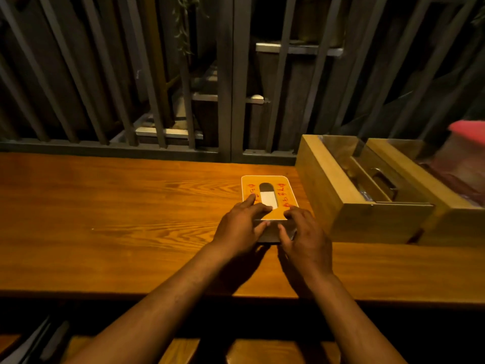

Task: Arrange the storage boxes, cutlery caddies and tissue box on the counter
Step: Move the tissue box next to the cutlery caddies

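Note:
An orange-topped tissue box (280, 190) with red writing and an oval slot lies flat on the wooden counter (118, 206). My left hand (240, 227) grips its near left corner, fingers over the top. On the near right corner sits my right hand (305, 236), thumb against the front face. Just right of the tissue box stands a wooden cutlery caddy (349, 206) with inner dividers and metal cutlery. A second wooden box (456, 219) touches the caddy's right side.
A pink-lidded container (467, 153), blurred, rests over the far right box. A dark slatted railing (225, 101) runs along the counter's back edge. Wooden seating (183, 350) shows below the counter's front edge.

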Tool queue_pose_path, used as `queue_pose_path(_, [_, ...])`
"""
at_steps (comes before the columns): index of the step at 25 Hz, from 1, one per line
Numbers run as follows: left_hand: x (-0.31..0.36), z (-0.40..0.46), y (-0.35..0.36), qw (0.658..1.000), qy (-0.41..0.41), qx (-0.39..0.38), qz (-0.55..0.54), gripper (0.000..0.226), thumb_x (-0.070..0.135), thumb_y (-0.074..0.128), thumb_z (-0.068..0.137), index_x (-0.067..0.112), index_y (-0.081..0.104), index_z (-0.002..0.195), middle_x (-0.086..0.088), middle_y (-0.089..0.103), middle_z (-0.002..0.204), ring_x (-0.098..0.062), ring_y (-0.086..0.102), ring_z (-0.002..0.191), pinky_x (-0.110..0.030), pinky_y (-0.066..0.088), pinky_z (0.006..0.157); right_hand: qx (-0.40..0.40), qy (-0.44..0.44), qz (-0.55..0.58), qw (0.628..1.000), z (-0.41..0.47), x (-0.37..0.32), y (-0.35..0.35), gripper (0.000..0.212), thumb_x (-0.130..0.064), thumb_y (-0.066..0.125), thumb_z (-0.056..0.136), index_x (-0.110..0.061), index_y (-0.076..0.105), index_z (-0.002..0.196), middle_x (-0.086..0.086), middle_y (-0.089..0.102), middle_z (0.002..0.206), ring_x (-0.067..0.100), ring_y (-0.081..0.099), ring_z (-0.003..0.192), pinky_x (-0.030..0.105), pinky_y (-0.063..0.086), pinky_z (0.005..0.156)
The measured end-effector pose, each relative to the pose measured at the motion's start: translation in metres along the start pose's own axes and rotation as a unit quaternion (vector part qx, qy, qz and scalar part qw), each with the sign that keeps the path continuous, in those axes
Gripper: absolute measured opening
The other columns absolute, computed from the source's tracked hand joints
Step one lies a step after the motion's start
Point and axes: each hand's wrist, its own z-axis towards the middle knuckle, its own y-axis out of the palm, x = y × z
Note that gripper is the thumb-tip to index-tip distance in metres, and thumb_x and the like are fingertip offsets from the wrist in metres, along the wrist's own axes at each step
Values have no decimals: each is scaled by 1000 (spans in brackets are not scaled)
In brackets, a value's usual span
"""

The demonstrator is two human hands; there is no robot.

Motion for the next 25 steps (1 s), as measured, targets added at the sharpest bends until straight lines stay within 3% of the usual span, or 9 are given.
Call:
queue_pose_path(3, [11, 19, 14, 999, 19, -5, 39, 38, 38, 57, 93, 34, 53, 131, -3, 35, 157, -26, 38, 138, -42, 42, 105, -30, 21, -64, 997, 11, 11, -7, 42, -24, 58, 94, -25, 51, 136, -1, 49, 146, 23, 50, 127, 37, 48, 92])
queue_pose_path(5, [14, 34, 19, 997, 27, 9, 73, 37, 38, 56, 93, 30, 51, 129, -2, 44, 149, -28, 43, 132, -39, 46, 93, -63, 37, -123, 990, 24, 13, -6, 52, -16, 53, 95, -27, 39, 145, -1, 36, 155, 26, 44, 134, 41, 45, 96])
queue_pose_path(8, [17, 61, 27, 991, 9, 57, 124, 34, 37, 58, 92, 23, 53, 122, -3, 57, 130, -26, 48, 121, -34, 47, 80, -116, 32, -187, 975, 55, 18, -2, 69, -7, 54, 93, -25, 24, 152, 1, 23, 161, 31, 43, 134, 44, 47, 95])
queue_pose_path(13, [15, 114, 41, 978, -4, 70, 194, 31, 32, 59, 92, 20, 61, 121, -7, 63, 121, -25, 59, 105, -34, 54, 77, -177, 33, -220, 959, 107, 33, 16, 85, -2, 60, 87, -24, 11, 154, 3, 11, 164, 35, 48, 127, 45, 51, 88])
queue_pose_path(19, [4, 167, 47, 964, -8, 11, 267, 60, 24, 67, 88, 25, 43, 143, -9, 52, 143, -30, 56, 120, -39, 53, 86, -208, 49, -230, 950, 161, 52, 42, 95, -3, 65, 85, -24, 4, 154, 5, 2, 165, 35, 49, 126, 44, 52, 87])
queue_pose_path(25, [-2, 201, 54, 957, -24, -16, 288, 75, 22, 70, 86, 27, 31, 149, -8, 36, 156, -32, 51, 128, -43, 52, 92, -223, 47, -242, 943, 194, 62, 56, 100, -4, 67, 83, -21, -1, 154, 7, -3, 164, 35, 53, 122, 41, 52, 83])
